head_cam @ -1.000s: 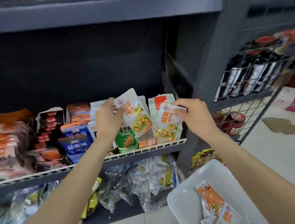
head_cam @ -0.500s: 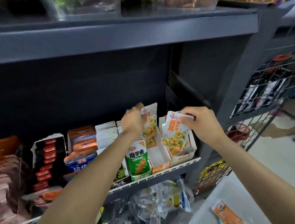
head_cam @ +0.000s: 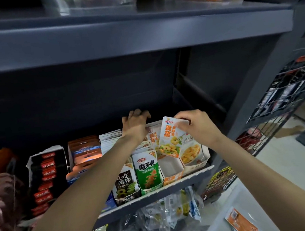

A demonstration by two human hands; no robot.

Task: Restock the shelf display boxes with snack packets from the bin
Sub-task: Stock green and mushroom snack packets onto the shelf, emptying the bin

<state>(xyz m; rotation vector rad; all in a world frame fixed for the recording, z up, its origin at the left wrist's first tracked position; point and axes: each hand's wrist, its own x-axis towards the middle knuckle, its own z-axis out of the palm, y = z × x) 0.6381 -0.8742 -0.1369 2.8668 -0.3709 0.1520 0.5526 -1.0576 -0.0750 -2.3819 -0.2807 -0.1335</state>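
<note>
Since half a second ago, left hand [head_cam: 136, 126] gone deeper, now over the back of the orange box [head_cam: 170, 170], fingers curled down on the packets [head_cam: 152, 134] standing there; whether gripping or only pressing, cannot tell. Orange-and-white packet formerly in that hand now down among those packets. Right hand [head_cam: 196, 127] little moved, pinching the top edge of a packet [head_cam: 169, 140] between thumb and fingertips, held upright and slightly tilted, its lower end just over the gap between the orange box and the right box [head_cam: 194, 156]. View shifted up slightly since then: less of the bin [head_cam: 225, 215] showing at bottom right, with one orange packet [head_cam: 241, 221] lying in it.

On the held packet: large orange characters 贡菜, a red-and-blue logo above, yellow-green food picture below. On the green box [head_cam: 149, 172]: 魔芋爽 in white, a small red logo, "20" at the top corner. On the dark box [head_cam: 125, 183] to its left: 吃, 海带 and a big "8". Small print elsewhere too blurred to read.

All these boxes standing side by side at the front of the grey shelf [head_cam: 156, 192], behind its low front rail
</note>
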